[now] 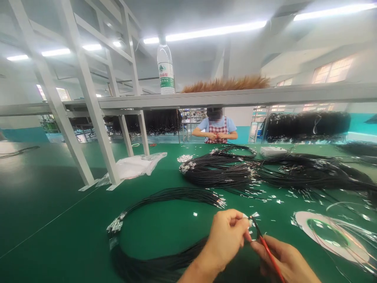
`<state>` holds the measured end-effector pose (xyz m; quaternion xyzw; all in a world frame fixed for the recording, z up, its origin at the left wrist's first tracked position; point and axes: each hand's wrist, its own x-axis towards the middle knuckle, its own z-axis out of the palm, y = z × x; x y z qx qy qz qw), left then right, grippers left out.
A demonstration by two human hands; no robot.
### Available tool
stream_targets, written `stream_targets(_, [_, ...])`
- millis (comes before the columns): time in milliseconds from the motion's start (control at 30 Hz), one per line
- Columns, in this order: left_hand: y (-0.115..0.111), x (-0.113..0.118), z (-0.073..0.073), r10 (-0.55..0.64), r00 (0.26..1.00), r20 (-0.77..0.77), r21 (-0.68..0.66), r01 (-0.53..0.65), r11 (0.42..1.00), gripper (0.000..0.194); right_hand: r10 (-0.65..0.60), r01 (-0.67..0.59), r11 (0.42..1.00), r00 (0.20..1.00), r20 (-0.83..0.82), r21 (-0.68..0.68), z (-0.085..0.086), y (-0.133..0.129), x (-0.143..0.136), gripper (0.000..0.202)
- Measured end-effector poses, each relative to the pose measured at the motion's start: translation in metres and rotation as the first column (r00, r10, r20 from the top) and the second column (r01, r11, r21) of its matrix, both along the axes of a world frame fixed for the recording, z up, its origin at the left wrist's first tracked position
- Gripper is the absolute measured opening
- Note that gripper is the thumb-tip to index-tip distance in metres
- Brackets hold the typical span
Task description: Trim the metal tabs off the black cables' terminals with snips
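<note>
My left hand (228,234) is closed in a pinch over the green table (165,224). A small white piece (245,216) shows at its fingertips; the rest of what it pinches is hidden. My right hand (282,257) grips a red-handled tool (269,253), whose slim dark tip reaches up beside the left fingertips. Below and left of my hands, a curved bundle of black cables (129,263) lies on the table. Its bound end has silvery tips (116,223). Another thin bunch of black cables (179,193), with bare copper-coloured ends, arcs behind my left hand.
Piles of black cables (218,173) lie farther back, among scattered white scraps. A flat white ring (303,218) with loose wires lies at right. Plastic bags (135,167) sit by the white frame legs (100,129). A shelf (206,98) carries a bottle (165,70). A person (218,127) works opposite.
</note>
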<state>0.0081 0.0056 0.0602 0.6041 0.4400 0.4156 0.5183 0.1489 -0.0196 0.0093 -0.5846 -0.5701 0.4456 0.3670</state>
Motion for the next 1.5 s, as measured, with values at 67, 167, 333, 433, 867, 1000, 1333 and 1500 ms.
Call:
stream_targets(67, [0.0,-0.002,0.002,-0.038,0.999,0.013,-0.054,0.039,0.998,0.016,0.003,-0.003,1.0,1.0,-0.02,0.009,-0.001,0.0,0.002,0.044])
stream_targets(167, [-0.004,0.001,-0.002,0.09,0.99,-0.111,0.183,-0.069,0.981,0.017,0.028,-0.029,0.999,0.998,-0.05,-0.018,0.0,0.0,0.004,0.044])
stream_targets(333, [-0.005,0.001,-0.005,0.093,0.992,-0.086,0.183,-0.076,0.98,0.018,0.07,-0.071,0.997,0.997,-0.038,-0.024,0.003,0.0,0.005,0.042])
stream_targets(433, [0.001,-0.009,0.001,-0.146,0.98,0.134,-0.164,0.167,0.972,0.016,0.048,-0.047,0.999,0.999,-0.005,0.024,0.002,0.001,0.006,0.041])
stream_targets(867, [-0.003,0.0,-0.001,-0.009,0.999,0.049,0.028,0.008,1.0,0.009,-0.257,0.287,0.957,0.911,-0.322,0.048,0.009,0.007,0.018,0.041])
stream_targets(1000, [-0.01,0.013,-0.018,0.063,0.996,-0.06,0.157,-0.053,0.986,0.012,-0.247,0.296,0.955,0.839,-0.484,0.025,0.017,0.001,0.01,0.041])
stream_targets(1333, [-0.012,0.019,-0.029,0.146,0.974,-0.175,0.309,-0.086,0.947,0.014,-0.249,0.277,0.96,0.815,-0.524,-0.024,0.013,-0.002,0.002,0.036])
stream_targets(1500, [-0.012,0.011,-0.022,0.026,0.99,-0.139,0.195,0.001,0.981,0.023,-0.25,0.288,0.958,0.829,-0.501,-0.002,0.018,-0.006,0.001,0.035])
